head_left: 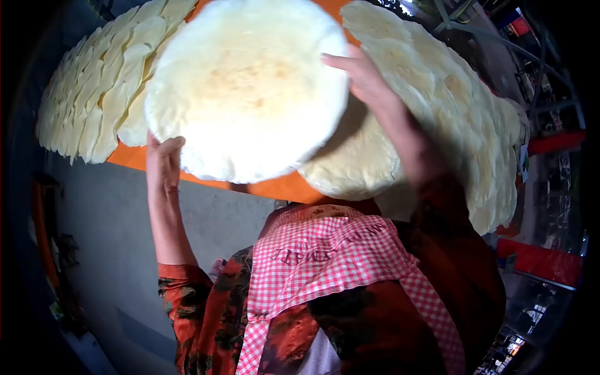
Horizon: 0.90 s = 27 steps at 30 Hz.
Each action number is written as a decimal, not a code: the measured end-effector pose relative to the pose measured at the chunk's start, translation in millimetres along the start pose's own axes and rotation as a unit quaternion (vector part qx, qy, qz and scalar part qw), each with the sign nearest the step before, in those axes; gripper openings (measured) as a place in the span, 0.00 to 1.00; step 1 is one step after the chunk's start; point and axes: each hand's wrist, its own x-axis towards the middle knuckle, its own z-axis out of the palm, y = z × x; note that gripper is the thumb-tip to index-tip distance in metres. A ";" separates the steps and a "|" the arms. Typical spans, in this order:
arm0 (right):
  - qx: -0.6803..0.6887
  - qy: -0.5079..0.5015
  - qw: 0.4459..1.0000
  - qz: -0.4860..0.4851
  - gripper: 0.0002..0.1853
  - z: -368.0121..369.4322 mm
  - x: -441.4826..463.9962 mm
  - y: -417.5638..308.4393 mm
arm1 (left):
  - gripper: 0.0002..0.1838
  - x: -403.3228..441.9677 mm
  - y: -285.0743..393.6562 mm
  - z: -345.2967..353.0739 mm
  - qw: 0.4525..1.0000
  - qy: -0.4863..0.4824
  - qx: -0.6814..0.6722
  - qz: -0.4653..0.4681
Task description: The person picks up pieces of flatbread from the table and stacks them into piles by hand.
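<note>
A large round flatbread (250, 94), pale with light brown spots in its middle, is held up between my two hands. My left hand (165, 156) grips its lower left edge, thumb on top. At the upper right edge, my right hand (355, 70) pinches the bread with the thumb over it; its other fingers are mostly hidden. Below and right of the held bread, another flatbread (356, 159) lies at the near edge of many overlapping flatbreads (462, 112).
An orange table surface (134, 156) shows under the breads. Many thin flatbreads (94, 94) overlap in rows at the left. Grey floor (119, 219) lies below the table's near edge. Metal frames and red objects (544, 262) stand at the right.
</note>
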 end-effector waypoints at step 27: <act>-0.735 -0.077 0.656 -0.154 0.35 123.4 73.8 215.5 | 0.26 8.7 -160.5 -108.3 0.975 0.198 -0.035 -0.095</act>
